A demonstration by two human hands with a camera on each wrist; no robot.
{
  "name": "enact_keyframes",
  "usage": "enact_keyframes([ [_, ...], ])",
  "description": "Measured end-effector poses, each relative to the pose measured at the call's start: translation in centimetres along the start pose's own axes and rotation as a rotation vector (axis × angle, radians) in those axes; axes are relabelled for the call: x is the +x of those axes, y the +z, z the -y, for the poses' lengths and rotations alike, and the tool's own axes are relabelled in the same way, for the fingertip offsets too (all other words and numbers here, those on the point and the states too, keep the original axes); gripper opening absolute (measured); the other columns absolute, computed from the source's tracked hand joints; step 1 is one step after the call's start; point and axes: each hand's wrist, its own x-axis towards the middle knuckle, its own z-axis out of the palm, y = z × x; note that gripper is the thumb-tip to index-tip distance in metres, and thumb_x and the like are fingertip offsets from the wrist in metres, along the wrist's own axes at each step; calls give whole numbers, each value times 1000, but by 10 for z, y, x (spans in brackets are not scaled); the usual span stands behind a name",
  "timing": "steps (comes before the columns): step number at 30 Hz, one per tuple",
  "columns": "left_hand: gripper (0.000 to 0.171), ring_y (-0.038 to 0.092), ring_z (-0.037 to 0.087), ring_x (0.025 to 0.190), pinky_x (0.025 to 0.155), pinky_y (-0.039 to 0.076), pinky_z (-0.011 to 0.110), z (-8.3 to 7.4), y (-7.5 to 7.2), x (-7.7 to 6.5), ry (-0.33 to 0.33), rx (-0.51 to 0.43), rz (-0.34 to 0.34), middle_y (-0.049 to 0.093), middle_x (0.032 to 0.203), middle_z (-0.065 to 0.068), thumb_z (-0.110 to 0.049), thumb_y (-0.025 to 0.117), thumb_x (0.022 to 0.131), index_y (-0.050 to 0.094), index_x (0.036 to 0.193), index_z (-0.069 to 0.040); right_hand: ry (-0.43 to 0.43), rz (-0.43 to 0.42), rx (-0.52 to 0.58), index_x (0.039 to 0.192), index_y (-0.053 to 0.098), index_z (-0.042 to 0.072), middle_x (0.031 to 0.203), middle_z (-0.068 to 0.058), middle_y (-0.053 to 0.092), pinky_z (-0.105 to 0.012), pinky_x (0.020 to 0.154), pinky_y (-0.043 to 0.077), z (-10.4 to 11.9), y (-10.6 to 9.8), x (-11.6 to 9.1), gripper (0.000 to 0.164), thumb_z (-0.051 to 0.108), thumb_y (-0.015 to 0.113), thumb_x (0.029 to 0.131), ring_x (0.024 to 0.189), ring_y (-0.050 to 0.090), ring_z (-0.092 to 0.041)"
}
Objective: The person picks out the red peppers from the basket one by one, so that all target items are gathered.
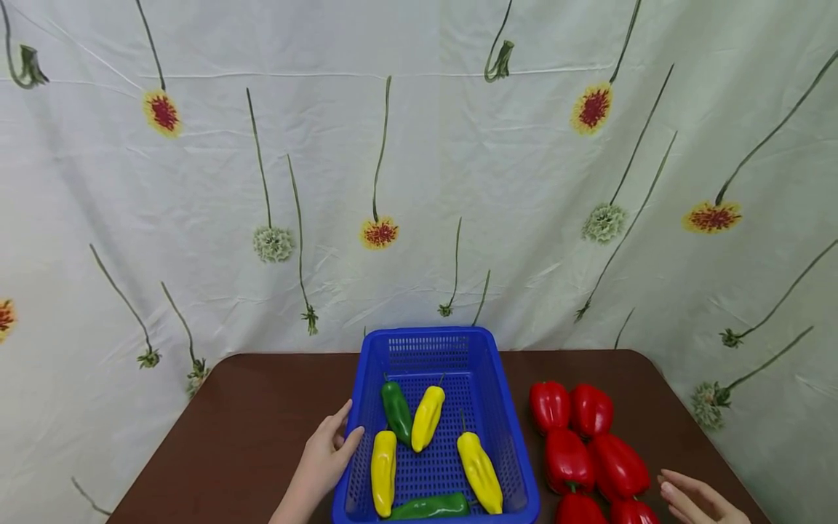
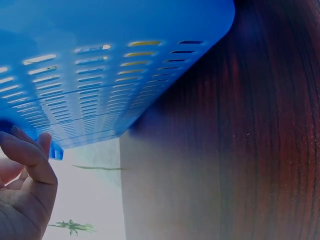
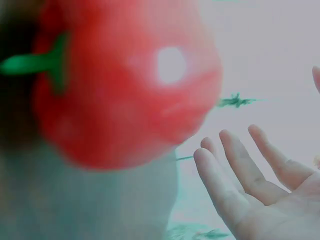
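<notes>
A blue plastic basket (image 1: 513, 429) with slotted walls holds yellow peppers (image 1: 428, 418) and green peppers (image 1: 396, 413) on its floor. My left hand (image 1: 325, 453) grips the basket's left rim. In the left wrist view its bent fingers (image 2: 32, 155) are at the rim beside the slotted wall. To the basket's right lies a cluster of red bell peppers (image 1: 566, 460). My right hand (image 1: 703, 501) is just right of the cluster and holds nothing. One red bell pepper (image 3: 125, 90) looms blurred in the right wrist view, apart from the spread fingers (image 3: 245, 167).
The dark brown wooden table (image 1: 262, 429) has rounded far corners. Behind it hangs a pale cloth (image 1: 425, 167) printed with flowers and stems, and the basket's far end stands close to it.
</notes>
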Motion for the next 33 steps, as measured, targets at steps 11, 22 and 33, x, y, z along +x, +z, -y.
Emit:
enact_keyframes([
  [11,55,46,10,70,61,42,21,-2,-6,5,17,70,13,58,96,4,-20,65,95,49,143,1,-129,68,-212,150,38,8,147,-14,50,-46,94,51,84,36,-22,84,63,58,90,122,58,-19],
  [22,56,47,10,69,62,44,22,0,-11,9,32,88,30,56,96,4,-23,66,94,50,141,4,-405,93,-146,143,50,13,145,-9,53,-28,96,50,131,90,-19,56,43,60,97,104,52,18],
  [33,53,47,11,71,62,43,22,-3,-22,17,34,117,49,59,105,7,-22,67,93,53,138,3,-480,134,-54,142,50,12,143,-8,54,-26,102,46,158,121,-8,53,39,59,98,122,57,-4],
])
